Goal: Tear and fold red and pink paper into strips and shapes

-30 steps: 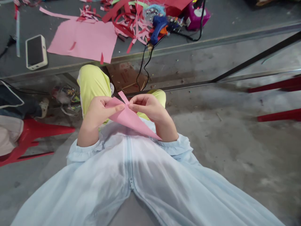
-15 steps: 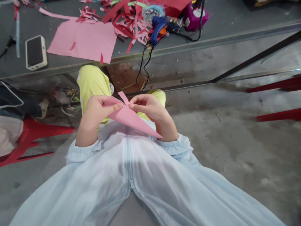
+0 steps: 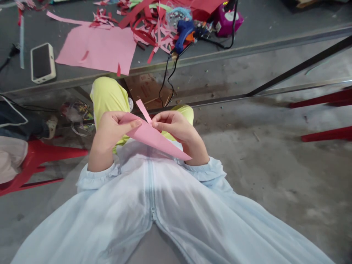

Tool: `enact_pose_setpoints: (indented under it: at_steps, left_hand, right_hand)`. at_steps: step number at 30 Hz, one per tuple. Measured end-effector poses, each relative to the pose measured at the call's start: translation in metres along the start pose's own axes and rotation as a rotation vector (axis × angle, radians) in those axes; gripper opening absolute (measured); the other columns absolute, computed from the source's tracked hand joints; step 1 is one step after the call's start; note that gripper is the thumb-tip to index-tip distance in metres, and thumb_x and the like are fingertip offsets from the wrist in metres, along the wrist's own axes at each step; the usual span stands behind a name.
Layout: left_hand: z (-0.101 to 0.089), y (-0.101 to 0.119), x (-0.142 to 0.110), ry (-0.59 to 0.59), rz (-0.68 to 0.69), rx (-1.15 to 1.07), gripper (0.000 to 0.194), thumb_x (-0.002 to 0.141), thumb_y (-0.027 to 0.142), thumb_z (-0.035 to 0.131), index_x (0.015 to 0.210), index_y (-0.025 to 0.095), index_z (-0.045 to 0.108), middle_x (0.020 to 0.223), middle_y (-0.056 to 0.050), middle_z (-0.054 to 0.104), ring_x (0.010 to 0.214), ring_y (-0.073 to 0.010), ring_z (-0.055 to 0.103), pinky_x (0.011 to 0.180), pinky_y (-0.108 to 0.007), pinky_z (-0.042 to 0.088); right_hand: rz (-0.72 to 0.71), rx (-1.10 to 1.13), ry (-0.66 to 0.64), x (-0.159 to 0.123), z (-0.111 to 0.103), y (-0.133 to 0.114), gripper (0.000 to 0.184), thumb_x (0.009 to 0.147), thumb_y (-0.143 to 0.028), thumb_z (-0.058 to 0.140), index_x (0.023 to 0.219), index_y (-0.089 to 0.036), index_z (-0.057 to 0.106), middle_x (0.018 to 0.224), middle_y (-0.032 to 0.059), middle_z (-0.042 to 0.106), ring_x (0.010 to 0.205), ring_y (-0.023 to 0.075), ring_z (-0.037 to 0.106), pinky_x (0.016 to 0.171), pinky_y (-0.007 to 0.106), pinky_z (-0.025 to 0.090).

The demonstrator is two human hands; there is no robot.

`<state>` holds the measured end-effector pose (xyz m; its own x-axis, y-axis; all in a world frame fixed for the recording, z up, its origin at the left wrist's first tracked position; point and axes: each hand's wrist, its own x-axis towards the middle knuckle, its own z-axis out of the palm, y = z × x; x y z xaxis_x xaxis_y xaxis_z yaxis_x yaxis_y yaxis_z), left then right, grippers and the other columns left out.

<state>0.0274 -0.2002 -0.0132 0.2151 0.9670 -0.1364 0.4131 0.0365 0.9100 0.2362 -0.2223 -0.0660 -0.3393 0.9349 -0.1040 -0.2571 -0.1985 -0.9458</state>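
Note:
Over my lap, my left hand (image 3: 111, 126) pinches the upper left end of a pink paper sheet (image 3: 156, 139), its thumb lying flat on top. The sheet slants down to a pointed corner near my right wrist. A narrow pink paper strip (image 3: 143, 111) sticks up from the sheet's far edge. My right hand (image 3: 172, 123) is closed at the base of this strip, thumb against bent fingers. Whether the strip is still joined to the sheet is hidden by the fingers.
On the table (image 3: 261, 29) lie a larger pink sheet (image 3: 96, 47), a white-framed phone-like device (image 3: 42, 62), red and pink paper scraps (image 3: 145, 29), a blue glue gun (image 3: 183, 35) with a cable, and a purple box (image 3: 228, 20). A red stool (image 3: 46, 154) stands at left.
The strip's free end has swung slightly up and left, and more of the strip shows. The sheet and my left thumb have shifted a little; both hands keep their grip.

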Motion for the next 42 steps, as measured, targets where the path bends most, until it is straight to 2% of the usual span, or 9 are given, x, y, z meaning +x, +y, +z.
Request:
enact_pose_setpoints:
  at_steps: [11,17,19,22,25,27,33,36,42]
  left_hand:
    - [-0.001,-0.001,-0.001,0.012,0.029,0.019,0.017,0.072,0.037,0.080,0.078,0.021,0.081,0.073,-0.001,0.074,0.069,-0.0152,0.064,0.063,-0.026,0.047]
    - [0.002,-0.005,0.004,0.392,0.262,0.283,0.036,0.081,0.038,0.074,0.113,0.022,0.070,0.118,-0.006,0.073,0.108,-0.0201,0.067,0.090,-0.029,0.051]
    - [0.001,-0.008,0.006,0.460,0.283,0.273,0.036,0.084,0.040,0.072,0.115,0.023,0.066,0.122,-0.006,0.070,0.111,-0.0188,0.066,0.091,-0.027,0.051]
    - [0.002,-0.017,0.009,0.350,0.189,0.166,0.034,0.091,0.052,0.064,0.103,0.021,0.066,0.100,-0.005,0.074,0.088,-0.0155,0.069,0.079,-0.025,0.052]
    - [0.008,-0.029,0.012,0.107,0.027,0.062,0.056,0.091,0.071,0.051,0.094,0.018,0.069,0.082,-0.007,0.075,0.073,-0.0179,0.070,0.073,-0.030,0.054]
    - [0.015,-0.034,0.014,-0.003,-0.021,-0.001,0.067,0.088,0.079,0.047,0.095,0.017,0.072,0.085,-0.009,0.076,0.077,-0.0219,0.072,0.076,-0.034,0.055]
    - [0.035,-0.020,0.012,-0.171,0.106,-0.360,0.068,0.084,0.079,0.053,0.112,0.020,0.070,0.110,-0.010,0.076,0.107,-0.0268,0.072,0.090,-0.038,0.058]
    - [0.040,-0.014,0.012,-0.148,0.167,-0.430,0.060,0.082,0.072,0.065,0.111,0.019,0.069,0.106,-0.009,0.076,0.101,-0.0256,0.074,0.087,-0.038,0.061]
    - [0.041,-0.023,0.016,0.044,0.214,-0.402,0.045,0.074,0.055,0.083,0.098,0.018,0.073,0.094,-0.006,0.079,0.091,-0.0203,0.076,0.080,-0.029,0.062]
  right_hand:
    - [-0.033,-0.006,0.033,-0.001,0.006,-0.001,0.030,0.074,-0.043,0.083,0.074,-0.017,0.068,0.073,-0.0017,0.063,0.064,0.0082,0.053,0.061,0.023,0.043]
    - [-0.046,0.021,0.169,0.003,0.006,-0.002,0.044,0.070,-0.057,0.083,0.077,-0.019,0.063,0.072,-0.0035,0.058,0.063,0.0076,0.048,0.058,0.022,0.040]
    - [-0.077,0.048,0.251,0.002,0.005,-0.004,0.044,0.071,-0.058,0.082,0.079,-0.020,0.063,0.072,-0.0043,0.057,0.062,0.0070,0.047,0.057,0.021,0.039]
    - [-0.098,0.107,0.333,0.000,0.005,-0.010,0.042,0.072,-0.056,0.083,0.081,-0.021,0.062,0.070,-0.0050,0.055,0.057,0.0059,0.043,0.052,0.020,0.035]
    - [-0.122,0.183,0.352,-0.001,0.007,-0.016,0.046,0.068,-0.058,0.085,0.079,-0.022,0.059,0.064,-0.0071,0.050,0.051,0.0052,0.039,0.047,0.019,0.033]
    - [-0.156,0.223,0.349,0.000,0.008,-0.019,0.046,0.067,-0.057,0.087,0.078,-0.021,0.059,0.062,-0.0078,0.049,0.050,0.0045,0.039,0.046,0.019,0.035]
    - [-0.170,0.228,0.299,0.006,0.017,-0.015,0.043,0.067,-0.055,0.087,0.080,-0.021,0.064,0.070,-0.0053,0.059,0.059,0.0054,0.052,0.055,0.019,0.045]
    - [-0.192,0.181,0.294,0.009,0.021,-0.011,0.042,0.067,-0.054,0.087,0.076,-0.020,0.064,0.067,-0.0058,0.059,0.057,0.0048,0.051,0.054,0.019,0.043]
    - [-0.271,0.016,0.324,0.011,0.025,-0.010,0.039,0.072,-0.054,0.082,0.074,-0.019,0.066,0.065,-0.0054,0.060,0.057,0.0053,0.051,0.057,0.022,0.044]
